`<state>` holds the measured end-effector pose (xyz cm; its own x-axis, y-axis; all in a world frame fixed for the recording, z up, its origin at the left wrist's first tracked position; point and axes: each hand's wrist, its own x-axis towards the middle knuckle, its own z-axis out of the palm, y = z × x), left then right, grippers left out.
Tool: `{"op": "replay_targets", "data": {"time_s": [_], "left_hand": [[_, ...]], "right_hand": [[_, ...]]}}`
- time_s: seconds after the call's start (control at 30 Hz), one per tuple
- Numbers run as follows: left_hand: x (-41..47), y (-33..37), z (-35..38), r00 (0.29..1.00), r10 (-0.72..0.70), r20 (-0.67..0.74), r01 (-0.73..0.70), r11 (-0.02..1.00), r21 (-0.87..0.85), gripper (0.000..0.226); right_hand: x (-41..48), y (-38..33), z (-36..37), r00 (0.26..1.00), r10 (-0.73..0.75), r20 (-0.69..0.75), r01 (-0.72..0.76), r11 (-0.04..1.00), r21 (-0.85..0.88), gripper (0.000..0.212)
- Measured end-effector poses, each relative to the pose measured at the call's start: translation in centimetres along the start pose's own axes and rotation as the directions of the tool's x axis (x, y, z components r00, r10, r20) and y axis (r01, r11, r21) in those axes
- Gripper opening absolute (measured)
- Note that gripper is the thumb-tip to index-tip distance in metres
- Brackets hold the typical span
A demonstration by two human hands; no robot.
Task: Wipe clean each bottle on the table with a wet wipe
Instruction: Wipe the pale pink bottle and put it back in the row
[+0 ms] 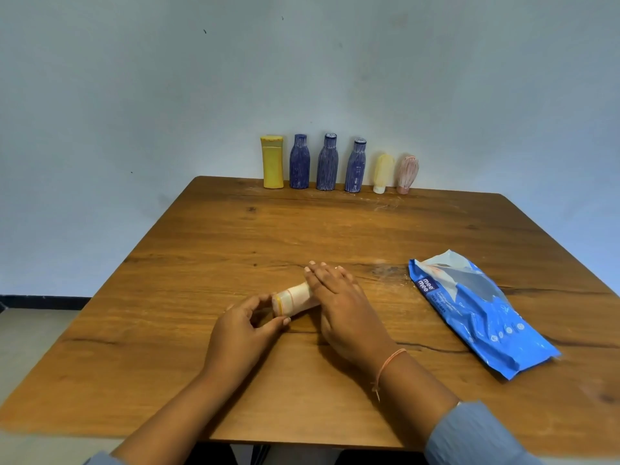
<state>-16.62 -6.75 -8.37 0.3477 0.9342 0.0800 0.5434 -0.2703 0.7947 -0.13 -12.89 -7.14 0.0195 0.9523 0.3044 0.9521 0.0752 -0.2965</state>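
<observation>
Pale bottle [297, 298] lies on its side on the table [268, 236], near the middle and a little toward the near edge, long axis running from near-left to far-right. The end that shows has thin yellow and orange rings around it. Left hand [241, 333] grips that ringed end, thumb on the near side and fingers curled over the far side. Right hand [342, 310] lies flat over the bottle's other end, fingers straight and close together, pointing toward the far edge and pressing down. That end is hidden under the palm, and whether a wipe sits under the hand cannot be told. Thin orange thread [391, 360] around the right wrist; blue-grey sleeve [476, 437] lower down the forearm. Blue wipes pack [479, 310] lies flat toward the right edge, well apart from the hands, crumpled, one end pointing to the near-right corner. Along the far edge, against the wall [134, 95], a row stands upright, left to right: yellow bottle [272, 162], three blue bottles (the middle one [327, 162] the tallest), cream tube [383, 172] on its cap and pink tube [407, 174] on its cap. The row sits right of centre on that edge, items near each other but apart. The blue bottles and the pink tube carry fine pale streaks down their sides.
</observation>
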Motion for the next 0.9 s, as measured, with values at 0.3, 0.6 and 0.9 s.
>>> {"op": "replay_targets", "data": {"time_s": [0.3,0.6,0.9], "left_hand": [[0.1,-0.4,0.5,0.997,0.068,-0.034,-0.068,0.998,0.004,0.022],[0.8,-0.7,0.8,0.998,0.062,-0.001,-0.062,0.995,-0.076,0.025],[0.6,-0.4,0.3,0.997,0.067,0.024,-0.065,0.994,-0.091,0.019]], "right_hand": [[-0.8,-3.8,3.2,0.977,-0.212,-0.004,0.211,0.970,0.120,0.057],[1.3,1.7,1.9,0.996,0.029,-0.082,-0.025,0.999,0.045,0.070],[-0.5,0.0,3.1,0.959,-0.285,0.000,0.284,0.956,-0.073,0.058]]}}
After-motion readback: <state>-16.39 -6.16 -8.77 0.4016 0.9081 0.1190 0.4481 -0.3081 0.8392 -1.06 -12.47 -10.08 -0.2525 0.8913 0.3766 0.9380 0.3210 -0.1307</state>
